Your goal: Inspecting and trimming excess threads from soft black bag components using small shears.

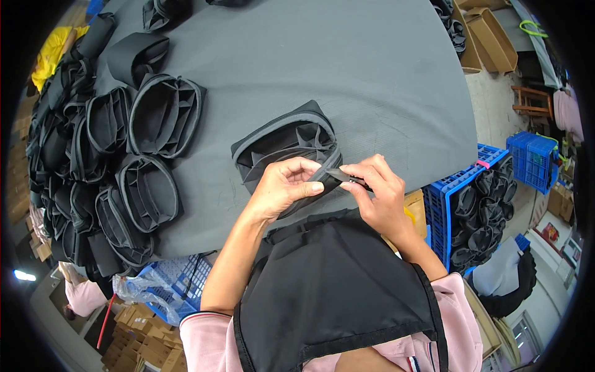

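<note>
An open black fabric pouch (282, 139) with inner dividers lies on the grey table in front of me. My left hand (286, 186) pinches its near right rim between thumb and fingers. In my right hand (377, 189) is a pair of thread snips (338, 175), with a metal blade and a dark grip partly covered by the fingers. The blade's tip meets the pouch's rim right beside my left fingertips. Whether a thread lies at the tip is too small to tell.
Many similar black pouches (166, 116) are heaped along the left of the grey table (396, 87). A blue crate (439, 214) filled with black pouches stands at the right, and another blue crate (180, 279) at lower left. Cardboard boxes (489, 38) are at upper right.
</note>
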Motion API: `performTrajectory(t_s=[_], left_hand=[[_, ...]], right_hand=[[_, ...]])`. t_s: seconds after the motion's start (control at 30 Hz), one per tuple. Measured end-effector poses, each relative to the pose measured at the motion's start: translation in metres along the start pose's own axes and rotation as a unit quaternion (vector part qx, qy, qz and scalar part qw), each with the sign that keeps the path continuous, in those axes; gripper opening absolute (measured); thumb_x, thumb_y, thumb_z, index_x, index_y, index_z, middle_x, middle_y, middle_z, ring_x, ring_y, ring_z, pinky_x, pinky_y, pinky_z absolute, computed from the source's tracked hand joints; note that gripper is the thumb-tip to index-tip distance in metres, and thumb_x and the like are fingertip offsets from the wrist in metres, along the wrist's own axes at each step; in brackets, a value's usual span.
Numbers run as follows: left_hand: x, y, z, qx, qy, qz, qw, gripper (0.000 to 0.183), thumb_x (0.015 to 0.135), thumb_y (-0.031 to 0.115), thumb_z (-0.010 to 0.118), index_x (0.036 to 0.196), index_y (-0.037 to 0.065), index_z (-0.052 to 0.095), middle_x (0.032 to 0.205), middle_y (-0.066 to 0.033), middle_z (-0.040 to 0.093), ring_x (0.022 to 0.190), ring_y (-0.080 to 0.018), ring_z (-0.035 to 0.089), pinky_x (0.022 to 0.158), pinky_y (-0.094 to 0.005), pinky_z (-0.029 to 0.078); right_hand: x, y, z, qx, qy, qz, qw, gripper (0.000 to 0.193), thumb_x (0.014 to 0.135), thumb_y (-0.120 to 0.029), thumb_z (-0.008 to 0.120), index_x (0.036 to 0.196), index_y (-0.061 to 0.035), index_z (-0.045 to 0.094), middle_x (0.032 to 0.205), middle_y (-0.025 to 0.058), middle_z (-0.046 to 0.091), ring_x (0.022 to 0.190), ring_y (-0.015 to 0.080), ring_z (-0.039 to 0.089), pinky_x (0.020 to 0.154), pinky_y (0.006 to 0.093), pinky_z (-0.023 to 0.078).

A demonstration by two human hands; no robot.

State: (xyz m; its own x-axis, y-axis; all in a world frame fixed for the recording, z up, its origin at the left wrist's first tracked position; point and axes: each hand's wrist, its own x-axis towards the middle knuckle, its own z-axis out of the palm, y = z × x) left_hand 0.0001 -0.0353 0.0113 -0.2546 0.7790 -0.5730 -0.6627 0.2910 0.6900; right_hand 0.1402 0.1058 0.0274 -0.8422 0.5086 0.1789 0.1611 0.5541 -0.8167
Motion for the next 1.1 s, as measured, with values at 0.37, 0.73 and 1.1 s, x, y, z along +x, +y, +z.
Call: performTrajectory(t_s=[0.37,0.73,1.1], left_hand=[[-0.012,0.003,0.037,-0.010,0.062,0.001,0.998,0.033,0.080,0.028,0.072,0.088,-0.002,0.061,0.087,-0.0056,0.063,0.077,-0.0085,0.058,0.069,-0.0211,0.047],[-0.021,-0.033,0.010,0.039,0.064,0.000,0.997,0.055,0.082,0.038,0.069,0.048,0.014,0.033,0.052,0.0083,0.031,0.049,-0.0033,0.022,0.041,-0.0270,0.013],[-0.023,-0.030,0.013,0.041,0.066,-0.007,0.997,0.049,0.080,0.037,0.072,0.051,0.014,0.041,0.051,0.0082,0.036,0.046,-0.0026,0.026,0.039,-0.0249,0.016]], right_hand=[[-0.004,0.003,0.020,0.523,-0.030,0.336,0.783,0.023,0.081,-0.011,0.065,0.101,-0.0037,0.055,0.089,0.0004,0.054,0.069,0.0054,0.051,0.057,0.0178,0.039],[-0.001,0.008,-0.006,0.327,-0.105,0.215,0.914,0.018,0.080,0.001,0.063,0.097,0.0038,0.057,0.089,0.0031,0.048,0.066,0.0075,0.053,0.055,0.0208,0.042],[0.010,0.002,-0.009,0.140,-0.071,0.075,0.985,0.015,0.073,0.000,0.069,0.088,0.0011,0.065,0.079,0.0045,0.051,0.063,0.0082,0.050,0.054,0.0216,0.040]])
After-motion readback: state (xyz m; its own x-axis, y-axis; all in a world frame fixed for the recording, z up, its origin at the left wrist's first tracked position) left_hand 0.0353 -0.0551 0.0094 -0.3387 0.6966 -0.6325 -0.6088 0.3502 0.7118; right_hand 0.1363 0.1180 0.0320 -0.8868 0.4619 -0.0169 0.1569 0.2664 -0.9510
